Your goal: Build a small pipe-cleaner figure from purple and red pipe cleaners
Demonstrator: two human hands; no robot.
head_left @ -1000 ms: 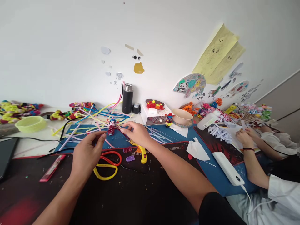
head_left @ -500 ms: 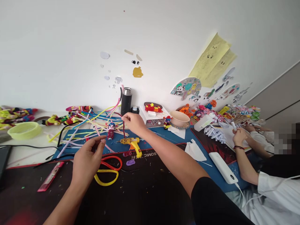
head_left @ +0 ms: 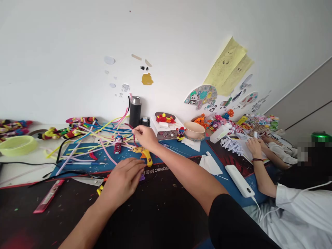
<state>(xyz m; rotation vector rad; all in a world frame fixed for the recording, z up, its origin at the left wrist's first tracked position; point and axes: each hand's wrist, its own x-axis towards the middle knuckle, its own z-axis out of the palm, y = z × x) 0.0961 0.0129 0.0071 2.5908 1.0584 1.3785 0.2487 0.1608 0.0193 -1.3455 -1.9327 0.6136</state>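
Note:
My right hand (head_left: 145,136) is closed in a pinch on a dark red pipe cleaner (head_left: 134,140), which hangs down above the yellow glue gun (head_left: 145,155). My left hand (head_left: 127,178) is low over the black mat, fingers bent together. Its fingertips are beside a small purple piece (head_left: 142,177), and whatever they grip is hidden. Under that hand lie scissors (head_left: 89,181), their handles mostly covered. A small figure with a dark red pipe-cleaner body (head_left: 117,144) lies left of the glue gun.
Loose pipe cleaners (head_left: 103,129) lie along the back by a black flask (head_left: 135,112). A pink-red box (head_left: 49,197) lies at left, a beige bowl (head_left: 194,129) behind my right arm. At right, a co-worker's hand (head_left: 254,148) rests near paper strips and a white power bank (head_left: 239,180).
My left hand has moved right and down, over the scissors' handles and the small dark red piece by the glue gun. My right hand keeps its pinch. The view has shifted slightly.

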